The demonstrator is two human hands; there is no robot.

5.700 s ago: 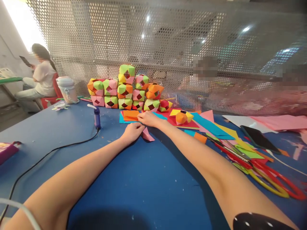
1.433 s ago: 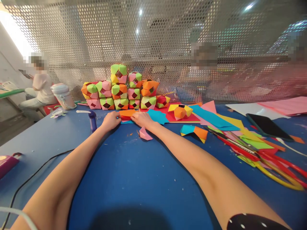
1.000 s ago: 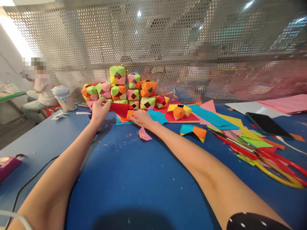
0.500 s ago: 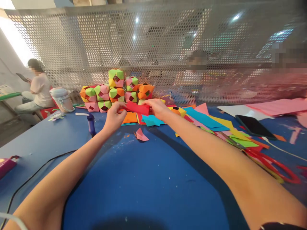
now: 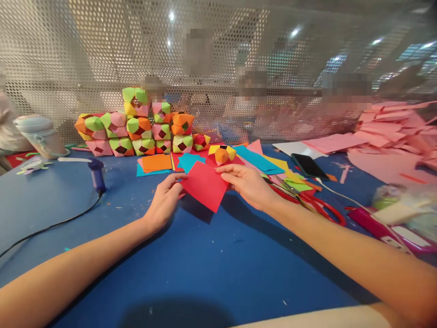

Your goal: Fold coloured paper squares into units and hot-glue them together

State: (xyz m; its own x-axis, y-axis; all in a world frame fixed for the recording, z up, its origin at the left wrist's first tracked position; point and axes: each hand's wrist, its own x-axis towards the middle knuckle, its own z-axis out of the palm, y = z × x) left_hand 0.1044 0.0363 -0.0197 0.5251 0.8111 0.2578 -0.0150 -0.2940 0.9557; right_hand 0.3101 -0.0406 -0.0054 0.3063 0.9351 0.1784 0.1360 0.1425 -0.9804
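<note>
While my left hand (image 5: 166, 200) and right hand (image 5: 248, 186) pinch a red paper sheet (image 5: 206, 187) at opposite sides, fingers closed on its edges, it tilts just above the blue table (image 5: 205, 259), one corner aimed toward me. A light, even pinch should, I judge, keep it uncreased. Most room for moving lies on my near side; beyond sits an orange paper stack (image 5: 156, 163), a corded blue tool (image 5: 98, 176) stands leftward, and red-handled scissors (image 5: 327, 208) lie near my right hand.

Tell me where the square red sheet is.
The square red sheet is near the middle of the head view, held between the left hand and right hand, just in front of the jagged blue paper.
</note>
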